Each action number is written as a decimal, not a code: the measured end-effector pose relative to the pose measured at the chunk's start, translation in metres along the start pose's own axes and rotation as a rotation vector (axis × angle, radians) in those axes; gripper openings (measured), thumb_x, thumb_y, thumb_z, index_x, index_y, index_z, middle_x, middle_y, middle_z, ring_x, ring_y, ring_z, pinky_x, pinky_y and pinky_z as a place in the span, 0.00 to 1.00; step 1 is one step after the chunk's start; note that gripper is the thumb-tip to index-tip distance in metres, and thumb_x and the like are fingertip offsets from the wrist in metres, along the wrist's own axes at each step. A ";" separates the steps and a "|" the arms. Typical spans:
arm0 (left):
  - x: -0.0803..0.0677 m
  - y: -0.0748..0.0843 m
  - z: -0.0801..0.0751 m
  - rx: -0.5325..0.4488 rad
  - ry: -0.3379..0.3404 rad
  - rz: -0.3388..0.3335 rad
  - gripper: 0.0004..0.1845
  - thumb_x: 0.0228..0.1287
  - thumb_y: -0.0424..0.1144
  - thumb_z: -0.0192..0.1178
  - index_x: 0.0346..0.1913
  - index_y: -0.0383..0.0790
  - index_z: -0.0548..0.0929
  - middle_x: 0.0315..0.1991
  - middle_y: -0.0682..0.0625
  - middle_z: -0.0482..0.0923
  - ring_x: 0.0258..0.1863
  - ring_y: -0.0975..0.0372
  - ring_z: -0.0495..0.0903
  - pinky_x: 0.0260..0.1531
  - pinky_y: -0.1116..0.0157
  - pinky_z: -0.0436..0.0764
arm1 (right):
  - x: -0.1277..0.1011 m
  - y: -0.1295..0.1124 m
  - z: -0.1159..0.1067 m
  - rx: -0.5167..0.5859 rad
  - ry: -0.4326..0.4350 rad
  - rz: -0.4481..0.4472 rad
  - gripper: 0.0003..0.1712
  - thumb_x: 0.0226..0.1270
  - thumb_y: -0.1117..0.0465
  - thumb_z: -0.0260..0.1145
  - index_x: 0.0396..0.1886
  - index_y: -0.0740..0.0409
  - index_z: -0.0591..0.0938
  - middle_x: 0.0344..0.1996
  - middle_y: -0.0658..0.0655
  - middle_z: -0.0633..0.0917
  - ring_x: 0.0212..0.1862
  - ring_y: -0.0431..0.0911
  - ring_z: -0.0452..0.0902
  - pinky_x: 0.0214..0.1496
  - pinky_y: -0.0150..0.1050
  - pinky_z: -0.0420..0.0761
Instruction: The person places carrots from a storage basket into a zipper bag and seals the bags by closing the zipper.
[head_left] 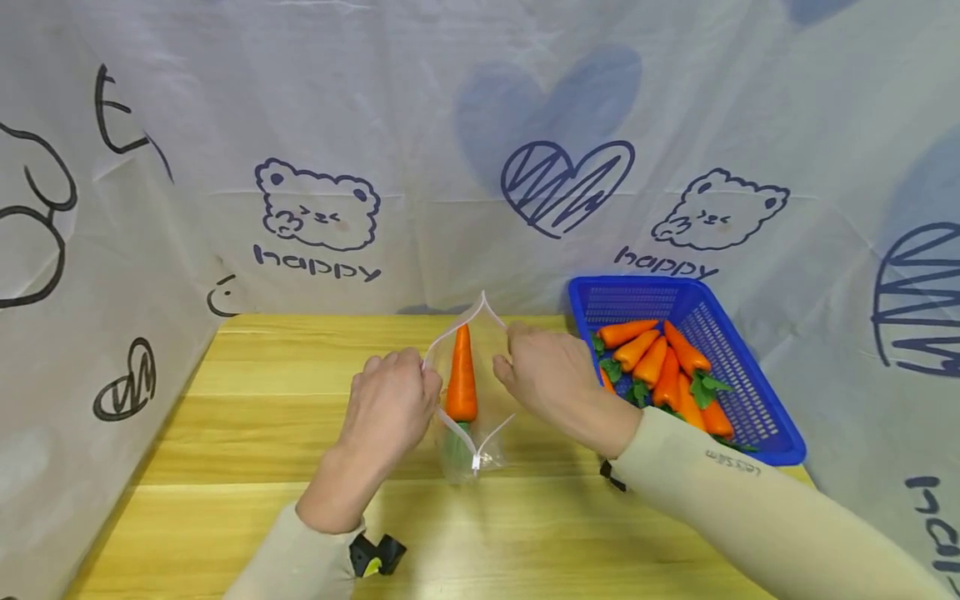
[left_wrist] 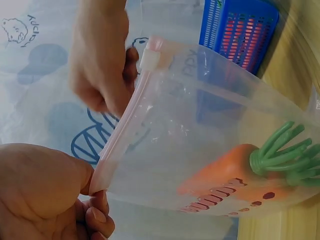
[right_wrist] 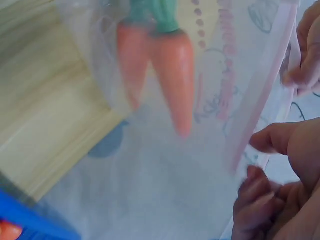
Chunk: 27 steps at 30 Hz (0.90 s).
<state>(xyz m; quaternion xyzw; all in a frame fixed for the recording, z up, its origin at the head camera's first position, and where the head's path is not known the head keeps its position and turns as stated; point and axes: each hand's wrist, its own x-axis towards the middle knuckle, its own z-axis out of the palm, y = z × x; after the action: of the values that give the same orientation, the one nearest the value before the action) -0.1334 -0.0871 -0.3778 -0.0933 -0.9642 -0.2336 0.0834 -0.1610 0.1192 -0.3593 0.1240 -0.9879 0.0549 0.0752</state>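
Note:
A clear zip bag [left_wrist: 165,110] with a pale pink zip strip and a white slider [head_left: 476,463] stands with its mouth spread apart. My left hand [head_left: 393,400] pinches one side of the rim between thumb and fingers. On the opposite side, my right hand [head_left: 555,379] holds the rim, its thumb [right_wrist: 272,137] lying against the strip. Inside is an orange carrot [head_left: 462,379] with green stalks, tip toward the mouth in the head view. A second carrot [right_wrist: 132,62] shows beside it through the plastic in the right wrist view.
At the right stands a blue plastic basket [head_left: 750,367] holding several more carrots [head_left: 651,360] with green tops. Under everything is a yellow wood-grain table [head_left: 285,450]. A printed white cloth [head_left: 420,125] hangs behind the table and along its sides.

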 end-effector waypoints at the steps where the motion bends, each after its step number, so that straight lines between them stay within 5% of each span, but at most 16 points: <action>1: 0.000 -0.001 0.000 0.000 -0.003 -0.008 0.13 0.73 0.38 0.53 0.28 0.40 0.75 0.23 0.47 0.71 0.27 0.50 0.69 0.31 0.58 0.67 | -0.004 0.005 0.000 -0.007 0.028 0.015 0.21 0.69 0.44 0.70 0.30 0.56 0.77 0.18 0.52 0.75 0.17 0.49 0.72 0.16 0.45 0.71; 3: 0.000 -0.003 -0.001 -0.003 -0.009 -0.021 0.13 0.73 0.38 0.52 0.28 0.40 0.75 0.23 0.47 0.71 0.27 0.50 0.69 0.31 0.58 0.67 | -0.010 0.013 0.000 0.003 0.037 0.044 0.25 0.67 0.40 0.72 0.31 0.56 0.76 0.19 0.52 0.75 0.17 0.48 0.71 0.15 0.44 0.69; 8: 0.001 -0.006 -0.005 -0.018 -0.014 -0.037 0.13 0.73 0.39 0.51 0.29 0.39 0.77 0.24 0.47 0.73 0.28 0.50 0.70 0.32 0.57 0.68 | -0.019 0.025 0.000 0.117 -0.116 0.070 0.20 0.69 0.45 0.69 0.24 0.52 0.76 0.17 0.49 0.73 0.18 0.45 0.69 0.17 0.39 0.66; 15: 0.004 0.001 -0.029 -0.043 0.020 -0.079 0.13 0.71 0.38 0.48 0.26 0.41 0.73 0.24 0.46 0.72 0.31 0.49 0.71 0.35 0.57 0.68 | -0.006 0.023 -0.023 0.249 0.058 0.053 0.15 0.61 0.57 0.61 0.15 0.48 0.70 0.13 0.46 0.66 0.17 0.46 0.65 0.18 0.38 0.59; 20: 0.006 0.005 -0.038 -0.049 0.056 -0.072 0.12 0.69 0.37 0.49 0.25 0.41 0.73 0.24 0.46 0.71 0.29 0.49 0.70 0.33 0.57 0.67 | 0.005 0.023 -0.031 0.254 -0.008 0.097 0.16 0.62 0.56 0.61 0.15 0.47 0.71 0.13 0.46 0.68 0.18 0.47 0.67 0.20 0.40 0.61; 27: 0.004 -0.007 -0.025 0.051 -0.048 -0.081 0.15 0.69 0.37 0.49 0.21 0.42 0.71 0.21 0.47 0.70 0.27 0.49 0.71 0.30 0.56 0.69 | 0.008 0.017 -0.018 0.224 -0.068 0.098 0.17 0.62 0.52 0.62 0.15 0.46 0.72 0.15 0.47 0.71 0.21 0.48 0.71 0.20 0.41 0.64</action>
<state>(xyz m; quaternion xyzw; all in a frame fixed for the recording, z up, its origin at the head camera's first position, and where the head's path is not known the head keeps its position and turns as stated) -0.1361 -0.1041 -0.3581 -0.0577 -0.9746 -0.2096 0.0532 -0.1704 0.1356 -0.3414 0.0848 -0.9825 0.1641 0.0246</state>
